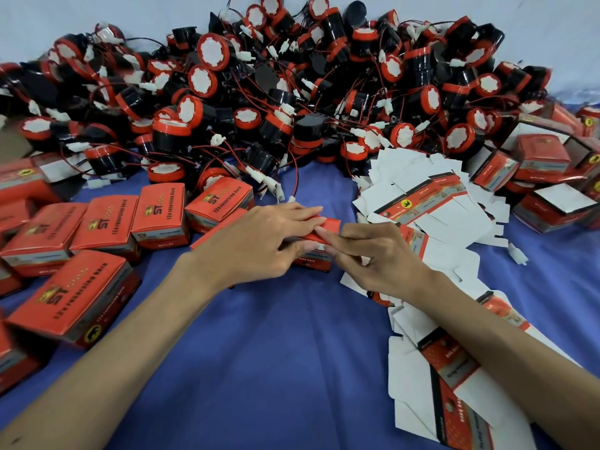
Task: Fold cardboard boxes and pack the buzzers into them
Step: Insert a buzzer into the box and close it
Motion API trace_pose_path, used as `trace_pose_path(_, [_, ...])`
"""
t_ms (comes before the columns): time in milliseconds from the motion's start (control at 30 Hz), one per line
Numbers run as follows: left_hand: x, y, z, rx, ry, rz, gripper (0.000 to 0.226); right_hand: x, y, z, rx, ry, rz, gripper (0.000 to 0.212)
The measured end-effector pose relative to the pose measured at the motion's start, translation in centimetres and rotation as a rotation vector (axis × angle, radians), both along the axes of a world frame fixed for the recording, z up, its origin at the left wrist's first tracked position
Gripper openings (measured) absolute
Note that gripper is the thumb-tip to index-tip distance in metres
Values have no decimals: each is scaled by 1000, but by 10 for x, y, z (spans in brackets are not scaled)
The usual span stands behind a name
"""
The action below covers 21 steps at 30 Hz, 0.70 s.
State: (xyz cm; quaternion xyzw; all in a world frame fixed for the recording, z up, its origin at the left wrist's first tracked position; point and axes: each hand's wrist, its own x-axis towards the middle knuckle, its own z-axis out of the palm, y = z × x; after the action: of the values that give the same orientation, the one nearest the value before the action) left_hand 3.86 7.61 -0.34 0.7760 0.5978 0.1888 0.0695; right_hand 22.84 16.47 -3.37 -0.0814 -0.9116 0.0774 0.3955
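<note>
Near the buzzer pile [292, 92], left hand [259, 241] grips a red box [329, 227], right hand [376, 258] pinches its end flap; tucking seems next.

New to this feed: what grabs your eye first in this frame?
A huge tangled heap of black-and-red buzzers fills the far half of the blue cloth. At centre, the left hand and right hand work on one red box. To the left lie finished boxes, to the right flat blanks.
</note>
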Motion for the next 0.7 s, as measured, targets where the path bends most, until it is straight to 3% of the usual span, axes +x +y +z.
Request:
trace_pose_path(300, [-5, -1, 0, 49, -11, -123, 46, 3, -3, 3, 8, 131, 29, 18])
trace_pose_path(467, [2, -5, 1, 197, 87, -172, 41, 9, 0, 7, 158, 19, 61, 17])
trace_pose_path(700, [0, -7, 2, 84, 114, -157, 49, 6, -1, 6, 239, -4, 11, 11])
